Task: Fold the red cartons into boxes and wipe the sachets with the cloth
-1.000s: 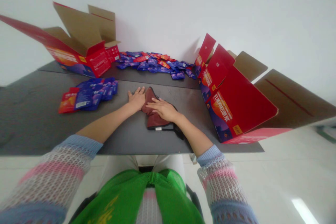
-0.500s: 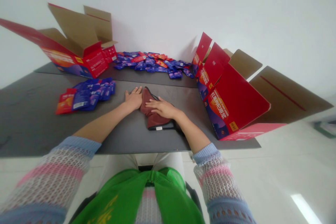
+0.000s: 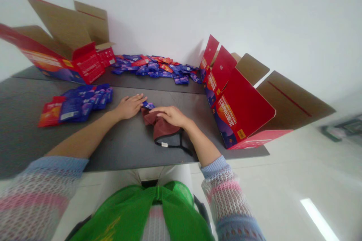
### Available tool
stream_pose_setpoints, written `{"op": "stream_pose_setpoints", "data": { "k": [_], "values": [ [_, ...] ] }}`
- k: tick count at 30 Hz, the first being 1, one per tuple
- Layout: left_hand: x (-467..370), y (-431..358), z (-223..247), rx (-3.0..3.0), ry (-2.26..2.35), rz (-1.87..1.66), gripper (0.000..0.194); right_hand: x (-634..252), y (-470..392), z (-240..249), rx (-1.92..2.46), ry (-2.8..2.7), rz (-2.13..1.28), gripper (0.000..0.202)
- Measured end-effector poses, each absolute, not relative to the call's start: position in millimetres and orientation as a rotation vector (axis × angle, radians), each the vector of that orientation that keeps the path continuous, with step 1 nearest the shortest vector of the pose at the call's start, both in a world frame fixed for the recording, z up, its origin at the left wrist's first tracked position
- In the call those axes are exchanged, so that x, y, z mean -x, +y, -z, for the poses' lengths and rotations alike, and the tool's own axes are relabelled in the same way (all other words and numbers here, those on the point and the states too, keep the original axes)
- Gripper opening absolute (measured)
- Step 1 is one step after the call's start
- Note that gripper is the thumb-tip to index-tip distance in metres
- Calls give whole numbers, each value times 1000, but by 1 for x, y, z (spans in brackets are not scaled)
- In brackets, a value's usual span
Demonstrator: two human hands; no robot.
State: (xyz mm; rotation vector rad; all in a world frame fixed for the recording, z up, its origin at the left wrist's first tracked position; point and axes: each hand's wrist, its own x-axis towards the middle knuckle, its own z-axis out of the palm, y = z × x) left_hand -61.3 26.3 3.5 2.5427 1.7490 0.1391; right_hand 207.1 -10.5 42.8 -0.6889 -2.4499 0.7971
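Note:
My right hand point(image 3: 172, 116) is closed on a reddish-brown cloth point(image 3: 162, 130) with black edging, a black strap and a small white tag. The cloth is bunched up on the dark table. From under its far edge a blue sachet point(image 3: 148, 105) peeks out; the rest of that sachet is hidden. My left hand point(image 3: 130, 106) lies flat on the table just left of the cloth, fingers stretched out, with the fingertips close to the sachet. Whether they touch it I cannot tell.
Left of my hand lies a group of blue and red sachets point(image 3: 82, 102). A long heap of similar sachets point(image 3: 154, 66) runs along the wall. Open red cartons stand at the left point(image 3: 87, 66) and right point(image 3: 240, 105), flaps spread. The table's front edge point(image 3: 135, 166) is close to my body.
My right hand has gathered up and lifted part of the cloth, uncovering a blue sachet. My left hand has come slightly away from the cloth. The view has shifted to the right.

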Motion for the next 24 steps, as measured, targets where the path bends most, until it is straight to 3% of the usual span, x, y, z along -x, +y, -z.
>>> {"op": "stream_pose_setpoints", "data": {
  "k": [3, 7, 14, 20, 24],
  "values": [
    [64, 25, -7, -2547, 1736, -287, 56, -201, -6, -33, 720, -2192, -708, 35],
    [30, -3, -26, -2276, 2112, -552, 62, -205, 6, -27, 890, -1691, -502, 40],
    [-33, -53, -32, -2353, 2064, -179, 94, -221, 19, -28, 1056, -1444, -393, 39],
    [-34, -46, -34, -2261, 2058, -324, 66, -209, 10, -15, 1141, -1571, -368, 37],
    [-14, -32, -41, -1991, 2127, -659, 68, -200, -3, -18, 1196, -1598, -320, 40]
  ]
}}
